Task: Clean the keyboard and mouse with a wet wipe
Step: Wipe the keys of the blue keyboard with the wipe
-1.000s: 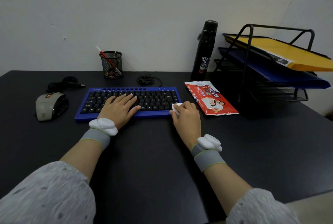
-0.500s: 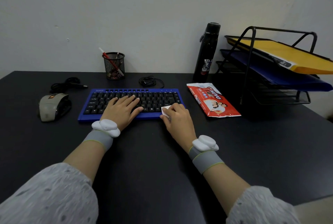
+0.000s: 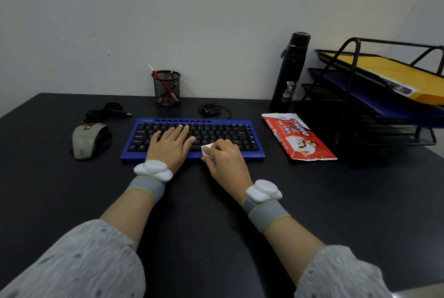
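A blue keyboard (image 3: 249,137) with black keys lies on the black desk. My left hand (image 3: 170,146) rests flat on its left half, fingers straight. My right hand (image 3: 224,159) holds a folded white wet wipe (image 3: 207,150) against the keyboard's front row near the middle, fingers curled over it. Most of the wipe is hidden under the fingers. A grey mouse (image 3: 87,139) sits to the left of the keyboard, untouched.
A red wet-wipe pack (image 3: 298,139) lies right of the keyboard. A black bottle (image 3: 290,72), a mesh pen cup (image 3: 166,88) and coiled cables (image 3: 211,109) stand at the back. A wire paper tray (image 3: 384,91) fills the right side.
My right hand has slid the wipe leftward along the keyboard's front row, from its right end to near the middle. My left hand has stayed on the keys.
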A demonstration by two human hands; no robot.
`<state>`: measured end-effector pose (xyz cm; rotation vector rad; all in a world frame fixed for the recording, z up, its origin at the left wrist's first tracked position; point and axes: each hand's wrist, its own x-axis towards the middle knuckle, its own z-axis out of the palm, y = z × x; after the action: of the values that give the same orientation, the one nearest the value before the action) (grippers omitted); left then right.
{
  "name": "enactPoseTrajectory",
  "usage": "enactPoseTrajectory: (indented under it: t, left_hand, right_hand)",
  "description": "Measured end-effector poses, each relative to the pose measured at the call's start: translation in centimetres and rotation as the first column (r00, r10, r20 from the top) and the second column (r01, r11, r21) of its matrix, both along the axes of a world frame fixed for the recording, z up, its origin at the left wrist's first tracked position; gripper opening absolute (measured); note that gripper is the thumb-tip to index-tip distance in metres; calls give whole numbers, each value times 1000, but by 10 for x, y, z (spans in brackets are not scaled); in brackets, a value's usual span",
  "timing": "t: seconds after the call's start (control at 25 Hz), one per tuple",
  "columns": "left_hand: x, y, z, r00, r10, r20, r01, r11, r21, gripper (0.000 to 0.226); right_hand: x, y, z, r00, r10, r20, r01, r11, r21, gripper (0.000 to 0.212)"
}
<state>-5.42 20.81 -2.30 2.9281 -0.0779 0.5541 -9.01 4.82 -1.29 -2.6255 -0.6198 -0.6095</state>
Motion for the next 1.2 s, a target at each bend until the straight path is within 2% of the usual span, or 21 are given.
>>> enactPoseTrajectory:
  t: [0.2, 0.4, 0.56, 0.76, 0.92, 1.08, 1.2]
  left_hand:
    - [0, 0, 1, 1000, -4, -10, 3, 1000, -31, 51]
    - [-1, 1, 2, 1000, -4, -24, 3, 999, -42, 49]
    - [0, 4, 5, 999, -37, -19, 39, 996, 81, 51]
    - [1, 21, 10, 992, -119, -38, 124, 974, 188, 51]
    - [-3, 27, 10, 994, -106, -37, 109, 992, 70, 51]
    - [-5, 26, 8, 994, -105, -30, 107, 991, 83, 51]
    - [-5, 27, 7, 993, -111, -28, 113, 989, 93, 54]
  right_hand:
    - [-2, 1, -2, 999, 1, 34, -1, 1000, -1, 30]
    - [0, 1, -3, 1000, 12, 3, -12, 1000, -10, 33]
    - [3, 1, -3, 1000, 16, -15, -16, 1000, 25, 29]
    - [13, 5, 4, 997, -10, -79, 24, 985, 169, 23]
    - [21, 18, 7, 998, -47, -48, 62, 931, 359, 17]
    - [40, 19, 18, 986, -143, -80, 164, 829, 534, 16]
    - [57, 12, 28, 975, -201, -96, 219, 793, 569, 16]
